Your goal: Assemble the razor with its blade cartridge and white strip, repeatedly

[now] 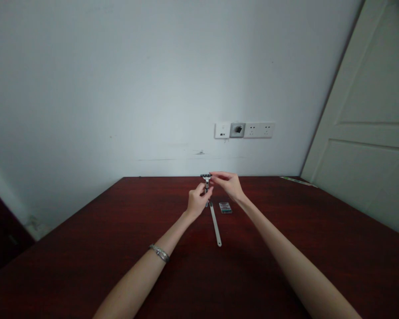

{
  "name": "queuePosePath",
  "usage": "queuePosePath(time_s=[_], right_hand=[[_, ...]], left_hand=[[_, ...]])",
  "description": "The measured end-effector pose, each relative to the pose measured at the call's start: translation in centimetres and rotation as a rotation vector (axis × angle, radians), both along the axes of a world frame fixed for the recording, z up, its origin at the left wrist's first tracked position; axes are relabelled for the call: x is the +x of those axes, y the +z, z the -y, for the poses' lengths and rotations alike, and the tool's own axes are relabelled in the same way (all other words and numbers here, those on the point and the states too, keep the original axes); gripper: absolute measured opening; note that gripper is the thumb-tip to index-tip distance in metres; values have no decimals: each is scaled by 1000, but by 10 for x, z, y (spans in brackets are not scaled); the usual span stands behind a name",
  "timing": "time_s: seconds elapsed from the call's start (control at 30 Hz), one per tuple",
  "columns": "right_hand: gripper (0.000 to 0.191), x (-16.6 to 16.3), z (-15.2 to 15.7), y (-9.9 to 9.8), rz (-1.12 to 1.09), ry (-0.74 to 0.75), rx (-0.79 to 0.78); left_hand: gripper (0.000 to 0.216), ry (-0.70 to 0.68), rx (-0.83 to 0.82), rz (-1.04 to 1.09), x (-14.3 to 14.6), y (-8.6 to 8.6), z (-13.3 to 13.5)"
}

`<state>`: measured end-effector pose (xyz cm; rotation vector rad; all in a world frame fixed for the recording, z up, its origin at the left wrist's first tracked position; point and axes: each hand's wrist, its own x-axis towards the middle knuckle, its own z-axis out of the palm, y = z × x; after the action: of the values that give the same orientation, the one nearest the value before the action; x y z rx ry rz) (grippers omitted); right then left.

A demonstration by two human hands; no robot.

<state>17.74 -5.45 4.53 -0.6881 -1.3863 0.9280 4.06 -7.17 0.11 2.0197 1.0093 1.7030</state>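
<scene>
A safety razor (pixel 206 180) stands upright above the table, its dark head at the top. My left hand (pixel 197 202) is closed around its handle from the left. From the right, my right hand (pixel 232 183) reaches in, with thumb and fingertips at the right end of the razor head; the exact contact is too small to make out. Just below the hands lies a long, thin toothbrush-like stick (pixel 216 226) with a pale handle and a hole at its near end. Right of it, a small clear plastic case (pixel 225 208) lies flat.
The dark red wooden table (pixel 146 208) meets a white wall at its back edge. Wall sockets (pixel 245 130) sit above it. A thin printed strip (pixel 298 181) lies at the back right, by a pale panelled door (pixel 369 133).
</scene>
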Motion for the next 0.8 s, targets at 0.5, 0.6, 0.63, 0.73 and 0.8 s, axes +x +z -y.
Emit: queuePosePath(time_s=[0.5,0.6,0.63,0.73,0.8], right_hand=[[28,1,0,-1,30,-11,22],[28,1,0,-1,35,-13,17],[28,1,1,0,32,-10,14],[27,1,3,2,31,-16,12],[27,1,4,3,40,-27,18]], left_hand=[[21,-38,-20,39,0,5,3],[21,-38,-27,35,-1,4,3],[21,-40,-31,34,-1,4,3],[22,-42,-38,35,0,3,2],[23,-43,-43,38,0,2,1]])
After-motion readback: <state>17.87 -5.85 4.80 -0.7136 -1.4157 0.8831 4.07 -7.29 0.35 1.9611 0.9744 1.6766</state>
